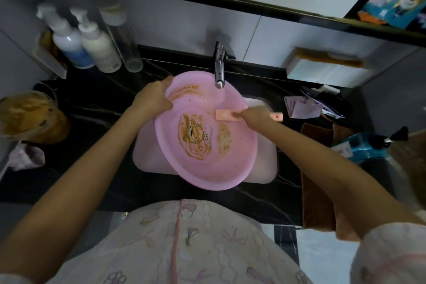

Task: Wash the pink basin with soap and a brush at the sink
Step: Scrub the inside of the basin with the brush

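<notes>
The pink basin (232, 168) rests tilted over the white sink (265, 168), under the chrome tap (219, 69). Brown streaks cover its bottom around a cartoon print, more smear its far wall, and a foamy patch (224, 140) lies to the right. My left hand (153, 99) grips the basin's far-left rim. My right hand (254, 115) holds a pink brush (227, 115) by its handle, with the head over the basin's right inner side.
Two white pump bottles (90, 46) and a clear bottle stand at the back left. A brown-filled container (27, 115) sits left. A blue pump bottle (364, 145), brown towels (318, 180), folded cloth and combs lie on the dark counter to the right.
</notes>
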The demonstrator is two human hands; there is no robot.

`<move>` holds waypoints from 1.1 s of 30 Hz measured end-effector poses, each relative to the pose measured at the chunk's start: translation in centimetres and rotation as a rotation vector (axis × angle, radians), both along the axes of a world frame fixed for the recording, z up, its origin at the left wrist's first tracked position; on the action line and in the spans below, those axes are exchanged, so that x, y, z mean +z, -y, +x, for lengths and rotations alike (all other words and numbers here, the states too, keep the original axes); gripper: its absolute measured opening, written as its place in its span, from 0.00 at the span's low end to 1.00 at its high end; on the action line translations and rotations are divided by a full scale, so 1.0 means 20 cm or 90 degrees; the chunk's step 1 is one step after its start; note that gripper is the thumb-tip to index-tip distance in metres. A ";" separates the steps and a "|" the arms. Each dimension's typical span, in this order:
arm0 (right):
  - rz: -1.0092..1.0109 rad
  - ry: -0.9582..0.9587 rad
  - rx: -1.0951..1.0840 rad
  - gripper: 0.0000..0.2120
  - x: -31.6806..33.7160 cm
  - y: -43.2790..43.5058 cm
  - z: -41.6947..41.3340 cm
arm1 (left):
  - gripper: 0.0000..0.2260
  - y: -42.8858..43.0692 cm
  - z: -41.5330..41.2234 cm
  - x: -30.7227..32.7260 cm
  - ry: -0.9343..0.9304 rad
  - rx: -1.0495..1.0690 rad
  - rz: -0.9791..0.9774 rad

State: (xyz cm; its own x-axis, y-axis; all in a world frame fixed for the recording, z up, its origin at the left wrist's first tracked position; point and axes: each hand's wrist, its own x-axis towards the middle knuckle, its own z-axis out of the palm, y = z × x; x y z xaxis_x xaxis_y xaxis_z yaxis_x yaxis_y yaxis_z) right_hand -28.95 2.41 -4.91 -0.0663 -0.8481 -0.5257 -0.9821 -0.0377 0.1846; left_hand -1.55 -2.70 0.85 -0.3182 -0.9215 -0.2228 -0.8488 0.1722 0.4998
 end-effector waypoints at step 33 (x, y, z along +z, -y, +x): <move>0.284 0.490 -0.208 0.19 0.13 -0.54 0.36 | 0.26 -0.03 0.01 -0.04 -0.055 0.007 -0.035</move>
